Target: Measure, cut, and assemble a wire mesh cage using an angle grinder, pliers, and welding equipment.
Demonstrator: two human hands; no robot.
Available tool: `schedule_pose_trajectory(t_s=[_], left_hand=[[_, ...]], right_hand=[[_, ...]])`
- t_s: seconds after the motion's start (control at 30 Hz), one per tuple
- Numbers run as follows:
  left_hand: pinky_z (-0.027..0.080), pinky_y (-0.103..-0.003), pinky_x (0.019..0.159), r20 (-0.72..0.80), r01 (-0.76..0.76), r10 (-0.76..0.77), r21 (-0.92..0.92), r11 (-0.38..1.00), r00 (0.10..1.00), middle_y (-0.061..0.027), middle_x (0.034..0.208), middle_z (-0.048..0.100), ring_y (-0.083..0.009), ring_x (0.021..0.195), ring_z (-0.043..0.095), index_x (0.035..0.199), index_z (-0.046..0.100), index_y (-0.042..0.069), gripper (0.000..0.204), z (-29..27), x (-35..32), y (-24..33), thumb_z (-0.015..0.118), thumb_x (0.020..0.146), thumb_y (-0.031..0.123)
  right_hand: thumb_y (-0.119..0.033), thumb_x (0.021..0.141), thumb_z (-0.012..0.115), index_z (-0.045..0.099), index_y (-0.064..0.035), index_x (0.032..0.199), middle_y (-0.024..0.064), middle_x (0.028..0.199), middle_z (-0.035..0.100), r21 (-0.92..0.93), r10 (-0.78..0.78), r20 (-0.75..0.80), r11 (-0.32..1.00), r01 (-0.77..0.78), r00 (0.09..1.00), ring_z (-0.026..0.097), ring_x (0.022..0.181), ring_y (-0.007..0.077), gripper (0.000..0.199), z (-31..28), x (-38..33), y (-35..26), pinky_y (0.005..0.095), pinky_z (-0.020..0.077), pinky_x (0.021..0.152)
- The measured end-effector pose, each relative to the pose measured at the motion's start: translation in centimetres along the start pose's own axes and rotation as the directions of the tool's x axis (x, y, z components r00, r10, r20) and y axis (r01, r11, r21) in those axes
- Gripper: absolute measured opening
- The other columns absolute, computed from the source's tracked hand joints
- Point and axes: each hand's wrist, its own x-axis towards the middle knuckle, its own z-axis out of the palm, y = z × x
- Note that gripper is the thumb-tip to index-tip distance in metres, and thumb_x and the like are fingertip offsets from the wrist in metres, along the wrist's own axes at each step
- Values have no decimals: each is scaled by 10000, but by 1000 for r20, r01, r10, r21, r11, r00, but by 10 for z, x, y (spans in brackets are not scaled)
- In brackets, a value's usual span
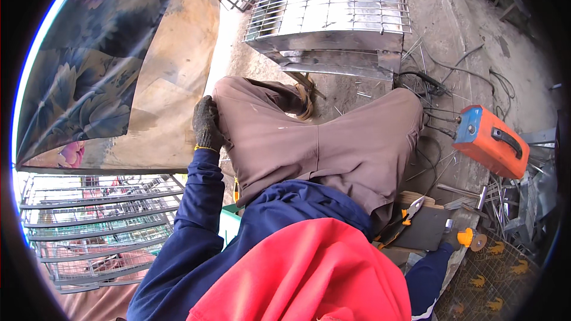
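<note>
My left hand [207, 123], in a dark grey knit glove with a yellow cuff, rests against the outer side of my left knee [229, 98]. Its fingers lie along the trouser cloth, partly turned from view, and nothing shows in them. Low on the right, my right hand [452, 239] is mostly hidden beyond its blue sleeve. It is closed at the body of a yellow angle grinder [466, 237], whose brown disc [478, 242] faces outward. Beside that arm lie pliers [410, 211] with orange and black handles, by a dark flat plate [420, 229].
Ahead of my knees stands a welded wire-grid and sheet-metal frame [339, 41]. An orange and blue welding machine [491, 142] with cables sits to the right, near metal scraps [529, 196]. At left are a flower-patterned cloth [89, 83], a stained board [172, 77] and wire racks [101, 223].
</note>
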Motion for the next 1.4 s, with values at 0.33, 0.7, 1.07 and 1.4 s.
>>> schedule_pose_trajectory(t_s=[0.33, 0.7, 1.07, 1.4], left_hand=[[425, -154, 563, 19, 219, -276, -660, 719, 961, 37, 827, 582, -26, 618, 504, 999, 616, 106, 83, -3, -4, -6, 607, 941, 164], [496, -340, 840, -162, 0, -1, -7, 1000, 987, -103, 992, 691, -212, 890, 639, 1082, 664, 37, 304, 24, -12, 48, 737, 860, 232], [449, -361, 1031, 514, 282, -72, -344, 896, 855, -219, 1369, 546, -278, 1240, 557, 1384, 481, -31, 653, 73, 63, 101, 737, 872, 284], [529, -308, 795, 525, 341, 40, -608, 717, 850, -132, 1071, 649, -192, 933, 644, 1175, 507, -29, 590, 176, 94, 74, 862, 754, 182]], right_hand=[[-352, 673, 820, 572, 74, 1123, 193, 1087, 670, -426, -187, 412, 826, 370, 892, 681, 945, 346, 667, 18, 73, 38, 437, 558, 783], [-420, 668, 810, 521, 45, 1202, 209, 1149, 652, -165, 39, 237, 986, 0, 971, 665, 1030, 363, 765, -32, 33, 44, 433, 542, 854], [-475, 676, 805, 422, 13, 1331, 228, 1254, 605, -195, -391, 48, 899, 392, 919, 648, 1063, 384, 903, -51, -24, -38, 416, 523, 921], [-158, 928, 651, 519, 28, 1314, 146, 1249, 602, 413, -841, 267, 542, 732, 471, 593, 1104, 187, 449, -3, -318, -413, 303, 470, 945]])
